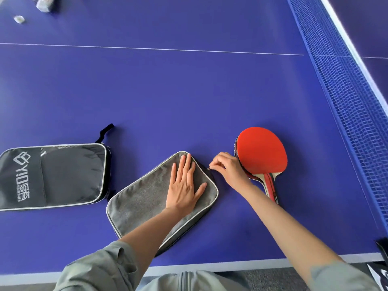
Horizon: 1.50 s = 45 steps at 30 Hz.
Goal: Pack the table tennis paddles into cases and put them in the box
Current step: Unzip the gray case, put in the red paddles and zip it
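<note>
Zipping the grey case on the blue table

The left hand (pixel 184 185) lies flat, fingers straight, on the grey case (pixel 147 198); at the case's far right corner the right hand (pixel 227 168) pinches the zipper pull (pixel 209 169). Right of the case lie stacked paddles (pixel 261 154), left a black case (pixel 52 175), far beyond the net (pixel 344 85).

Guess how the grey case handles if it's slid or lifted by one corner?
The grey case looks like soft woven fabric lying flat, so lifted by a corner it would probably sag. The left hand presses flat on it while the right hand pinches the zipper pull, suggesting it would slide on the smooth table unless pinned.
</note>
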Motion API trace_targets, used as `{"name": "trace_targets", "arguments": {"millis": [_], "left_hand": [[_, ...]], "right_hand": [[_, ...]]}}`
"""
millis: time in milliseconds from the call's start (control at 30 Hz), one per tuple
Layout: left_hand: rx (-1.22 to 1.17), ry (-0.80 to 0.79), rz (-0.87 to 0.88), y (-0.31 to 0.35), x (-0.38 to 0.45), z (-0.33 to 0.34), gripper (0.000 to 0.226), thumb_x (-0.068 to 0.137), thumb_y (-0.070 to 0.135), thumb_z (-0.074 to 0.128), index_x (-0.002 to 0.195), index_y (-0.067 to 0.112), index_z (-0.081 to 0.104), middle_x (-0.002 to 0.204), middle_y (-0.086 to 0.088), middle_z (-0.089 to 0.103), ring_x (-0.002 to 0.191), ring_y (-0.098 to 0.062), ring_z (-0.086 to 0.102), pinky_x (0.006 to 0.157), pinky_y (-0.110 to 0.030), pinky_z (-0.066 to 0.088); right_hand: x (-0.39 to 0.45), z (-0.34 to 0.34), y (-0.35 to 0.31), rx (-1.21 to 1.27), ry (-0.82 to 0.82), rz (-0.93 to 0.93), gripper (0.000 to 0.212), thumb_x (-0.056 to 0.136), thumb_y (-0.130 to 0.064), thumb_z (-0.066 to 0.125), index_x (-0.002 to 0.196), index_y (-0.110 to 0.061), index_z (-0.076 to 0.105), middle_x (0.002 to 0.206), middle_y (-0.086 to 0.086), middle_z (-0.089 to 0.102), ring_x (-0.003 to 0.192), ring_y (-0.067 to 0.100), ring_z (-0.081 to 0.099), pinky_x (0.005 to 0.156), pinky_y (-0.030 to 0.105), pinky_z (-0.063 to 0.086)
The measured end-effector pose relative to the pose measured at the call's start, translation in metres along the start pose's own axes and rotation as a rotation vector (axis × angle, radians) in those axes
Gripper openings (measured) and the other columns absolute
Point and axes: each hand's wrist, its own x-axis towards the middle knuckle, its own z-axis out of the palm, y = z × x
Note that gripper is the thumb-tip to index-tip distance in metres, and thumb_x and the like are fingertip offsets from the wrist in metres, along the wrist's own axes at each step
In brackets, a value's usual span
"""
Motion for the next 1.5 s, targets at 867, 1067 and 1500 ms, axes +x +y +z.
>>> {"name": "trace_targets", "arguments": {"millis": [867,1067,1500], "left_hand": [[0.270,-0.286,-0.004,0.001,-0.037,-0.038,0.104,0.062,0.061,0.061,0.144,0.006,0.030,0.150,-0.027,0.023,0.135,-0.051,0.024,0.103,-0.057,0.033],[0.362,-0.216,0.088,-0.003,-0.034,-0.026,0.047,0.064,0.024,0.042,0.096,0.005,0.072,0.095,-0.015,0.069,0.084,-0.033,0.067,0.056,-0.032,0.055],[-0.416,0.103,-0.095,-0.023,-0.015,-0.137,0.025,0.086,0.011,0.050,0.108,0.015,0.062,0.066,-0.007,0.056,0.063,-0.030,0.053,0.063,-0.035,0.042]], "right_hand": [[-0.061,0.025,-0.051,0.254,0.193,0.559,0.023,0.091,-0.006,0.054,0.109,-0.008,0.067,0.098,0.011,0.073,0.093,0.024,0.067,0.087,0.033,0.050],[-0.072,0.046,-0.067,0.325,0.248,0.566,0.022,0.088,-0.003,0.057,0.107,-0.007,0.067,0.099,0.008,0.072,0.089,0.024,0.068,0.086,0.045,0.053],[-0.052,0.054,-0.092,0.252,0.281,0.412,0.045,0.080,0.014,0.057,0.122,-0.002,0.058,0.135,0.016,0.049,0.127,0.028,0.046,0.104,0.021,0.032]]}}
